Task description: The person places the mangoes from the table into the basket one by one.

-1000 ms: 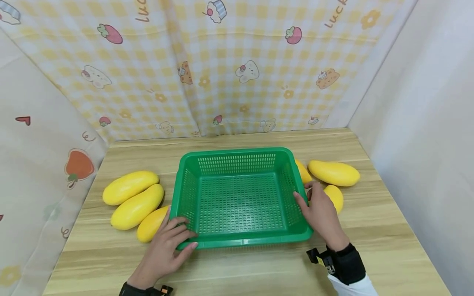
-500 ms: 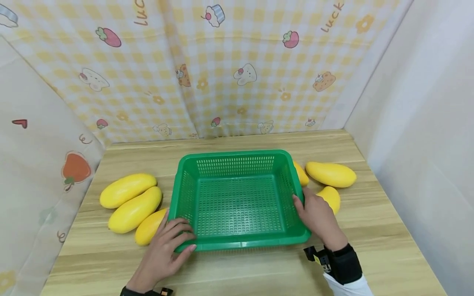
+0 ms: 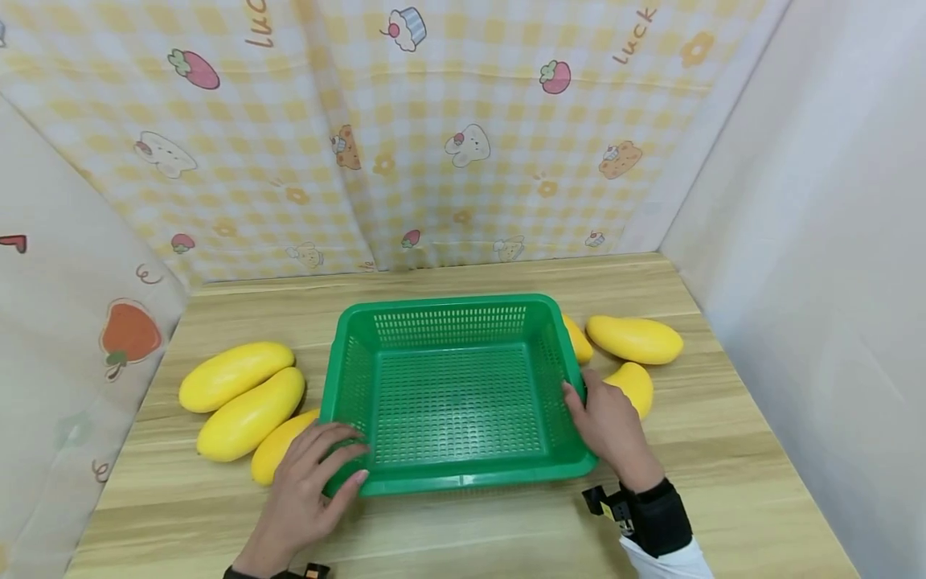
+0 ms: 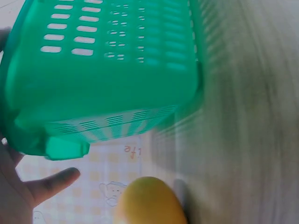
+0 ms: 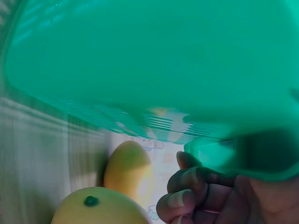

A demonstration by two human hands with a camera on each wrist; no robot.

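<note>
A green plastic basket (image 3: 506,474) with slotted walls stands in the middle of the table, nothing inside it. My left hand (image 3: 304,490) holds its near left corner, fingers over the rim and thumb along the front edge. One finger (image 4: 53,185) sticks out apart from the basket in the left wrist view. On the opposite side, my right hand (image 3: 611,418) grips the right rim, thumb inside and fingers (image 5: 180,198) curled beneath it. Beside the left hand lies a yellow mango (image 3: 278,450), partly covered. Another mango (image 3: 633,390) is just behind the right hand.
Two more mangoes, an upper one (image 3: 237,376) and a lower one (image 3: 251,412), lie left of the basket. Right of it are a mango (image 3: 635,339) and one partly hidden (image 3: 576,339). A checked cloth (image 3: 434,177) hangs behind the wooden table (image 3: 723,466).
The head view has shifted, so the whole scene sits further left. The right fingers have closed in around the rim; a left finger once stretched along the left side is drawn in. The basket stays put.
</note>
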